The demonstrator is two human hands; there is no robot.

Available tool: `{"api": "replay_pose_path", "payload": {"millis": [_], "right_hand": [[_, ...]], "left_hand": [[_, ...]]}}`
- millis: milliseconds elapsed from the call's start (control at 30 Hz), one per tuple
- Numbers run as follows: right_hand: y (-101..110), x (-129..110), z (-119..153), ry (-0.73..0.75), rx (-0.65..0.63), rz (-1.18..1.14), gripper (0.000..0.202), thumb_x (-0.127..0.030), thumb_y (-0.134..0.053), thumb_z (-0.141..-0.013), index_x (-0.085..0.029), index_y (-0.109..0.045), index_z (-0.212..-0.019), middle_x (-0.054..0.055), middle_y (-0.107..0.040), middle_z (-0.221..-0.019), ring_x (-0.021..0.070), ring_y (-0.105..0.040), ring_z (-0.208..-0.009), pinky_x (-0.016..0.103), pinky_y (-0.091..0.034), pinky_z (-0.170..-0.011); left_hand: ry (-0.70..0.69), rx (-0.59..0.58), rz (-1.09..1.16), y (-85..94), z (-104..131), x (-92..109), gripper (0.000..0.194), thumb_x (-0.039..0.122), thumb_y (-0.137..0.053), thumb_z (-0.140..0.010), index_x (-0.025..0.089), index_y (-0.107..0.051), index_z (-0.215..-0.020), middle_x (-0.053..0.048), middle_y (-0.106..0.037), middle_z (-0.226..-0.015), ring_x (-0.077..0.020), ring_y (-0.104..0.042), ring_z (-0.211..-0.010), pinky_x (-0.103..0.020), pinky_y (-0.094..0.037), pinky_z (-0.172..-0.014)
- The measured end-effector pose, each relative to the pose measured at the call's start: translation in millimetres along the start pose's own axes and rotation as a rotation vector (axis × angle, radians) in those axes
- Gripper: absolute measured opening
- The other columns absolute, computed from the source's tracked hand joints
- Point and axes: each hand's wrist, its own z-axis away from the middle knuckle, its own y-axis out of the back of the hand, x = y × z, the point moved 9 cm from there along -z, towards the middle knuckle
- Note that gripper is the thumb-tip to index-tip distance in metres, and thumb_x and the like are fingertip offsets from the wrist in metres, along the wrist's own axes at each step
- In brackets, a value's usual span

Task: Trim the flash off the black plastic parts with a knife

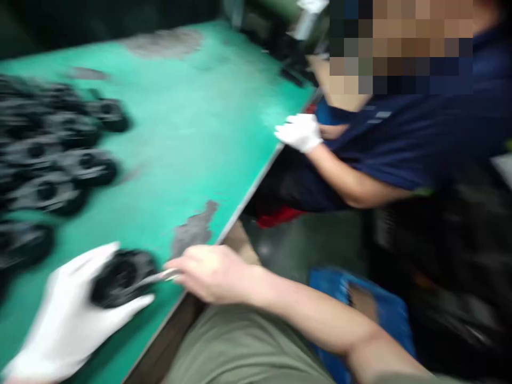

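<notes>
My left hand point(76, 309), in a white glove, is wrapped around a round black part point(124, 277) with a hollow middle, low over the green table's near edge. My bare right hand point(216, 272) is closed on a thin metal tool point(160, 276). The tool's tip reaches to the round black part; blur hides whether it touches and what kind of tool it is. To the left of my left hand, several similar black parts point(44, 192) lie grouped on the tabletop.
The green table point(172, 128) has worn grey patches. Beyond its right edge sits a co-worker in a dark blue shirt point(400, 138), with a white-gloved hand point(300, 132) at the edge. A blue crate point(396, 314) stands below, right of my leg point(240, 346).
</notes>
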Motion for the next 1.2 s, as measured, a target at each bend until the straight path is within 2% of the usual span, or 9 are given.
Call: {"api": "replay_pose_path", "payload": {"millis": [33,67,100,167,300,500,733,933,1200], "right_hand": [[6,6,1,0.000,0.048,-0.051,0.036,-0.036,-0.046,-0.117,-0.013,-0.072,-0.126,0.007,-0.077,-0.096,0.0171,-0.073,-0.087,0.028,-0.061,-0.077],[11,12,0,0.029,0.082,-0.086,0.031,-0.031,-0.047,-0.116,-0.012,-0.070,-0.128,0.009,-0.076,-0.098,0.0187,-0.072,-0.088,0.030,-0.060,-0.077],[14,21,-3,0.052,0.089,-0.102,0.028,-0.026,-0.049,-0.115,-0.012,-0.067,-0.131,0.010,-0.075,-0.100,0.0190,-0.071,-0.088,0.030,-0.058,-0.076],[13,32,-15,0.122,0.043,-0.063,0.029,-0.020,-0.053,-0.112,-0.012,-0.063,-0.138,0.009,-0.072,-0.100,0.0180,-0.068,-0.083,0.029,-0.055,-0.072],[16,23,-31,0.222,-0.002,0.054,0.030,-0.020,-0.058,-0.111,-0.012,-0.061,-0.140,0.007,-0.071,-0.098,0.0181,-0.065,-0.082,0.030,-0.052,-0.074],[11,18,-41,0.237,-0.024,0.234,0.026,-0.024,-0.057,-0.112,-0.012,-0.065,-0.134,0.005,-0.068,-0.093,0.0184,-0.064,-0.080,0.031,-0.047,-0.071],[9,16,-43,0.262,-0.024,0.259,0.026,-0.025,-0.057,-0.113,-0.011,-0.067,-0.132,0.004,-0.065,-0.089,0.0181,-0.060,-0.076,0.032,-0.044,-0.067],[7,19,-42,0.268,-0.033,0.215,0.028,-0.021,-0.059,-0.111,-0.010,-0.065,-0.136,0.006,-0.066,-0.094,0.0180,-0.060,-0.080,0.031,-0.045,-0.071],[7,18,-42,0.296,-0.051,0.323,0.025,-0.025,-0.057,-0.113,-0.014,-0.066,-0.134,0.002,-0.060,-0.086,0.0168,-0.053,-0.074,0.031,-0.039,-0.065]], "left_hand": [[0.044,0.089,-0.087,21.7,19,-8,0.084,0.059,-0.092,-0.074,0.056,-0.054,-0.149,0.008,-0.069,-0.145,-0.0470,-0.062,-0.139,-0.072,-0.054,-0.117],[0.011,0.126,-0.165,33.6,33,-7,0.091,0.057,-0.092,-0.074,0.046,-0.052,-0.155,-0.002,-0.068,-0.149,-0.0479,-0.063,-0.138,-0.070,-0.055,-0.116],[-0.029,0.115,-0.201,37.2,40,-6,0.094,0.057,-0.092,-0.075,0.035,-0.052,-0.157,-0.011,-0.068,-0.149,-0.0467,-0.066,-0.136,-0.066,-0.056,-0.116],[-0.077,0.098,-0.214,38.2,40,-9,0.097,0.061,-0.090,-0.076,0.023,-0.052,-0.156,-0.019,-0.067,-0.149,-0.0427,-0.067,-0.137,-0.059,-0.055,-0.119],[-0.135,0.138,-0.219,37.0,28,-7,0.102,0.068,-0.090,-0.076,0.021,-0.050,-0.157,-0.019,-0.070,-0.145,-0.0399,-0.068,-0.136,-0.055,-0.053,-0.120],[-0.194,0.161,-0.183,35.7,30,-2,0.100,0.068,-0.092,-0.075,0.020,-0.054,-0.153,-0.019,-0.070,-0.145,-0.0393,-0.068,-0.135,-0.055,-0.054,-0.118],[-0.224,0.194,-0.184,38.4,29,-1,0.098,0.067,-0.092,-0.076,0.021,-0.054,-0.153,-0.019,-0.071,-0.143,-0.0398,-0.070,-0.133,-0.055,-0.056,-0.117],[-0.259,0.203,-0.201,38.1,29,1,0.098,0.066,-0.092,-0.076,0.020,-0.052,-0.153,-0.019,-0.072,-0.140,-0.0390,-0.071,-0.130,-0.054,-0.057,-0.114],[-0.242,0.199,-0.215,37.3,29,1,0.099,0.065,-0.093,-0.075,0.020,-0.052,-0.153,-0.019,-0.072,-0.140,-0.0395,-0.071,-0.130,-0.054,-0.057,-0.113]]}}
